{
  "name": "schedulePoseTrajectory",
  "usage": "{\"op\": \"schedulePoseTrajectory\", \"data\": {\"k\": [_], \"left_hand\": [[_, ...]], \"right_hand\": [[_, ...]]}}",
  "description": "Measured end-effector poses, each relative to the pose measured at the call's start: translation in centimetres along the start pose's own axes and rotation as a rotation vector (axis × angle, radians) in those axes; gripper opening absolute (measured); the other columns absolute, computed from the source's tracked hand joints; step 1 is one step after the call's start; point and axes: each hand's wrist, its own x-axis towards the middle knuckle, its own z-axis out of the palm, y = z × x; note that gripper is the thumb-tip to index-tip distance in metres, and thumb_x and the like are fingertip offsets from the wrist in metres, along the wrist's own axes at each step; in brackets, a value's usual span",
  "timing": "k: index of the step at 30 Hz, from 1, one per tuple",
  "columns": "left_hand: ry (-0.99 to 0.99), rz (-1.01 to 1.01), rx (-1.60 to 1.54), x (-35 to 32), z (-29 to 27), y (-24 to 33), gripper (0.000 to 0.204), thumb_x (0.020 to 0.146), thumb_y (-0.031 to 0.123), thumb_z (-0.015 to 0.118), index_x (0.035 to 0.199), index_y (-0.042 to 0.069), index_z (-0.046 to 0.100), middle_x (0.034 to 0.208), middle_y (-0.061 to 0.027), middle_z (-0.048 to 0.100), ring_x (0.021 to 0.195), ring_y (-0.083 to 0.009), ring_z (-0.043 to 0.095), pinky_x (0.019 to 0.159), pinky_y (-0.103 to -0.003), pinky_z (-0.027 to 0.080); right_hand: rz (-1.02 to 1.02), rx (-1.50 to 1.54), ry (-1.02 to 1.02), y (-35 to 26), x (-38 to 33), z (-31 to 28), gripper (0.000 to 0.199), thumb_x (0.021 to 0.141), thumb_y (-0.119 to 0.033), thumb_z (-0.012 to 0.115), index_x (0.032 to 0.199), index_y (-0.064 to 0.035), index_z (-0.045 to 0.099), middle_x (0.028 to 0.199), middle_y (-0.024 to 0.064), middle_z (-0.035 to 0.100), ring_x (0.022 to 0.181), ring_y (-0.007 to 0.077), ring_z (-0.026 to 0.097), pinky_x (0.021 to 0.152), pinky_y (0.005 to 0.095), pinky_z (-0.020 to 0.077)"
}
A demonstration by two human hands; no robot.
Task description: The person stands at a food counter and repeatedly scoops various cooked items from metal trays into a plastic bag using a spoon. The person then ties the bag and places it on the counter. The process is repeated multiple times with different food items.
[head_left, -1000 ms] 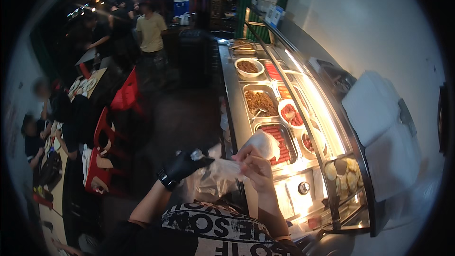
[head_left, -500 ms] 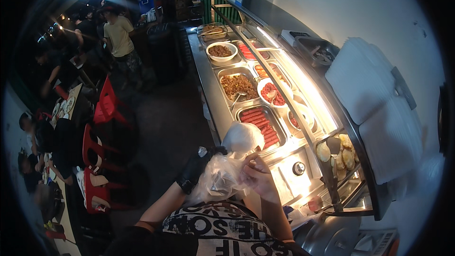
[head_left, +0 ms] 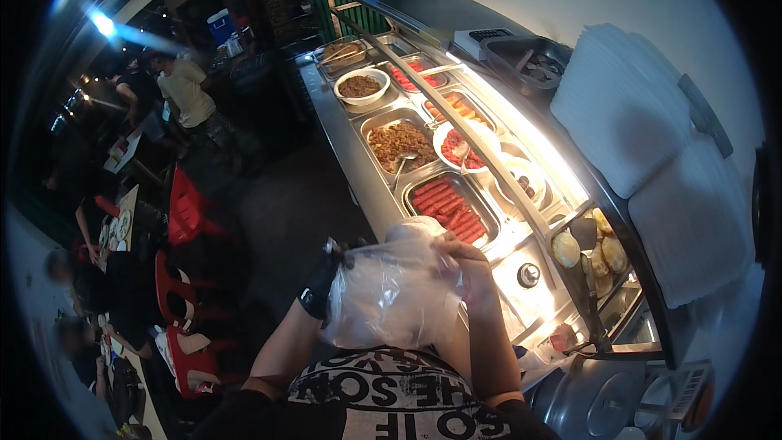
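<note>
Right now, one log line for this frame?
left hand: gloved, holding plastic bag | right hand: bare, gripping bag top | beside: sausage tray

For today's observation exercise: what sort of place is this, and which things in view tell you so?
Probably a food stall or buffet counter at an eatery. A lit steel counter holds trays of sausages and other cooked food, red chairs stand nearby, and the person's hands open a clear plastic bag.

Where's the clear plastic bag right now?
Head view, lower centre: the clear plastic bag is held between the left hand and right hand, just before the tray of sausages.
</note>
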Motion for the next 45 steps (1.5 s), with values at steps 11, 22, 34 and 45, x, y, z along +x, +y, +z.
{"op": "schedulePoseTrajectory", "data": {"k": [11,22,34,45], "left_hand": [[-0.111,-0.083,0.128,5.9,-3.3,-5.2,0.038,0.091,0.032,0.057,0.120,0.006,0.055,0.106,-0.0082,0.063,0.094,-0.0157,0.061,0.082,-0.029,0.051],[-0.080,-0.029,0.225,8.9,-5.4,-10.1,0.030,0.093,0.027,0.056,0.113,0.006,0.060,0.099,-0.0054,0.064,0.088,-0.0123,0.060,0.077,-0.027,0.050],[0.035,-0.052,0.345,8.4,-8.2,-12.9,0.034,0.093,0.025,0.055,0.118,0.004,0.057,0.097,-0.0038,0.063,0.088,-0.0110,0.058,0.079,-0.025,0.047],[-0.136,0.185,0.531,-1.9,1.1,2.7,0.041,0.093,0.027,0.052,0.125,0.000,0.053,0.097,-0.0033,0.061,0.091,-0.0115,0.056,0.083,-0.025,0.044]], "right_hand": [[0.326,0.020,0.193,1.9,3.4,-7.8,0.050,0.085,-0.017,0.049,0.132,-0.0011,0.043,0.130,0.0041,0.049,0.115,0.0209,0.051,0.094,0.0425,0.0445],[0.397,-0.155,0.099,6.9,5.3,-17.8,0.058,0.092,-0.049,0.035,0.136,-0.0111,0.041,0.135,0.0128,0.046,0.121,0.0321,0.047,0.092,0.0511,0.0455],[0.245,-0.120,0.284,9.6,4.5,-13.2,0.051,0.089,-0.050,0.047,0.124,-0.0132,0.050,0.115,0.0082,0.059,0.096,0.0247,0.061,0.070,0.0358,0.0535],[-0.557,-0.892,0.513,5.1,-2.5,2.3,0.027,0.079,-0.005,0.063,0.102,0.0022,0.053,0.099,0.0092,0.053,0.092,0.0183,0.050,0.087,0.0338,0.0399]]}}
